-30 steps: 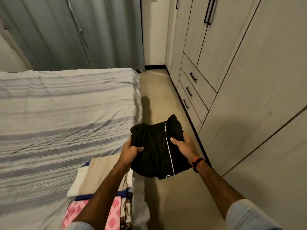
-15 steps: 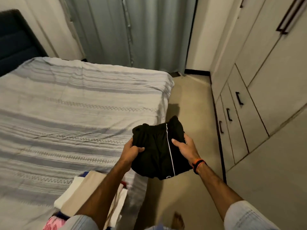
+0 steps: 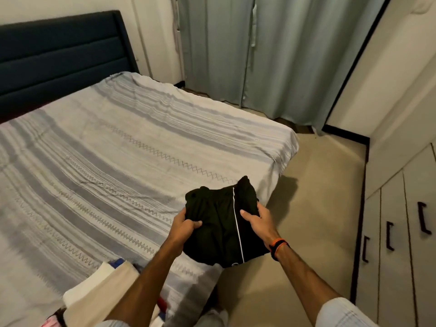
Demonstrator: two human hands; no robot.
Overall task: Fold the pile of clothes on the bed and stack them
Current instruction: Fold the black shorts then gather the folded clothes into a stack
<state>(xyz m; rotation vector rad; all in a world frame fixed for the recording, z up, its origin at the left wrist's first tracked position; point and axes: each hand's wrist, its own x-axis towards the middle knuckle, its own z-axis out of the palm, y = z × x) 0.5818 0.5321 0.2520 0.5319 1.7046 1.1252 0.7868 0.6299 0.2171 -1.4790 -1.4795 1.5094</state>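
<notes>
Folded black shorts with a thin white side stripe hang in the air over the near right edge of the bed. My left hand grips their left edge, thumb on top. My right hand, an orange and black band at its wrist, grips the right edge. A stack of folded clothes, beige and white on top with pink and blue beneath, lies on the bed at the bottom left, partly hidden by my left forearm.
A grey striped cover spreads over the bed. The dark blue headboard stands at the far left. Grey curtains hang at the back. Wardrobe doors and drawers line the right, with a strip of beige floor between them and the bed.
The view has swung left, bringing the headboard into sight and pushing the wardrobe to the right. The shorts, still in both hands, now hang over the bed's edge instead of the floor.
</notes>
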